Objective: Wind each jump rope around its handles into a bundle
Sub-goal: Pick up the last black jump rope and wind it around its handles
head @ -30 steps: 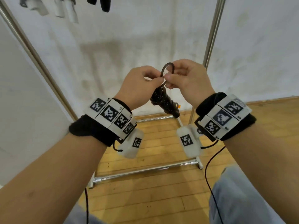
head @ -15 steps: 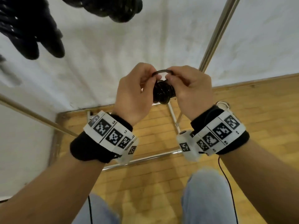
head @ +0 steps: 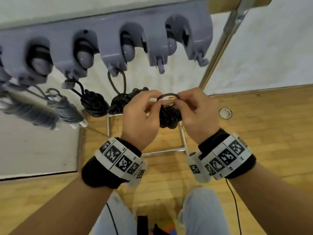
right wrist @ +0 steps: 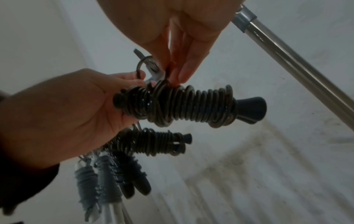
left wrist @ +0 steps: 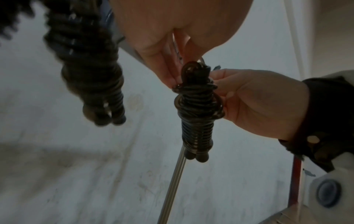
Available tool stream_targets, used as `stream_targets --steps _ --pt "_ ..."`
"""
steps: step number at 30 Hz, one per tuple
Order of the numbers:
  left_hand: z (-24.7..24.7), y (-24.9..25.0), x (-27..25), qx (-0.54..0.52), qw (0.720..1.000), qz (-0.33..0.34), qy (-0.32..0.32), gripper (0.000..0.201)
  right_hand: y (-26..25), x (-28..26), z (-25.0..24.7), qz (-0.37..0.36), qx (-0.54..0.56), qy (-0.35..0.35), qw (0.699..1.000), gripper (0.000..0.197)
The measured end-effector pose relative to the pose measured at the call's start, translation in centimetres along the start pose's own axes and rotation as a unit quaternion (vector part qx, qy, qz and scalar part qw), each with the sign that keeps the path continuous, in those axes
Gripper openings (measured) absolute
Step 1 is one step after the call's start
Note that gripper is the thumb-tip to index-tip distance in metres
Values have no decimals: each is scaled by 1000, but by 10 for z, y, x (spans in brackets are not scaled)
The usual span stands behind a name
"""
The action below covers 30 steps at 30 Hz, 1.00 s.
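Pinching black wound jump rope (head: 169, 117) loop, left hand (head: 140, 119) and right hand (head: 198, 114) fingers, no legible writing.

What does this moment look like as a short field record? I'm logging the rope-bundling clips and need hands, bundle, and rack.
held item: black rope bundle, rope coiled around its paired handles
loop: rope loop sticks up at the bundle's top
left hand: pinches the loop end
right hand: pinches the loop from the other side
rack: grey hook rack above the hands
already hung: two black bundles and grey bundles
floor: wood floor
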<state>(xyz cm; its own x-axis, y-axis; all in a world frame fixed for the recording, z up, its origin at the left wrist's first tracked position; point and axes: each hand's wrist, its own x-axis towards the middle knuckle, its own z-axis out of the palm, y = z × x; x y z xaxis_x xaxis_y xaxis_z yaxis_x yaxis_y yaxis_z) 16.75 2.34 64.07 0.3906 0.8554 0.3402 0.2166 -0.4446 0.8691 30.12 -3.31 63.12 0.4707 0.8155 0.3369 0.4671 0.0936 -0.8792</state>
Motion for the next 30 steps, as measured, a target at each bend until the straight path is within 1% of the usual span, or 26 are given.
stream_targets --steps 3,5,7,10,13,16,18,21,26,30 --pt "-10 22 11 0 999 -24 28 10 -24 14 -3 13 24 -9 1000 27" --pt "-15 36 19 12 998 -36 56 6 -38 24 -5 31 36 -14 999 24" --pt "-18 50 27 17 996 -46 77 7 -50 33 -7 27 28 -10 999 17" --pt "-22 62 38 23 994 -72 84 10 -64 44 -8 33 6 -17 999 16" --pt "-24 67 49 57 990 -124 45 20 -67 48 -6 70 -21 -31 997 18" --pt "-25 66 55 115 980 -164 4 17 -63 47 -3 109 -21 -39 993 18" --pt "-26 65 56 140 973 -183 -9 15 -61 48 -2 131 -22 -43 990 18" --pt "-26 63 58 174 967 -187 -15 15 -60 51 0 161 -35 -47 985 16" --pt "-26 67 64 217 959 -180 -43 16 -68 56 1 191 -61 -54 978 5" --pt "-34 77 67 240 953 -170 -74 18 -82 53 -4 189 -92 -67 975 22"
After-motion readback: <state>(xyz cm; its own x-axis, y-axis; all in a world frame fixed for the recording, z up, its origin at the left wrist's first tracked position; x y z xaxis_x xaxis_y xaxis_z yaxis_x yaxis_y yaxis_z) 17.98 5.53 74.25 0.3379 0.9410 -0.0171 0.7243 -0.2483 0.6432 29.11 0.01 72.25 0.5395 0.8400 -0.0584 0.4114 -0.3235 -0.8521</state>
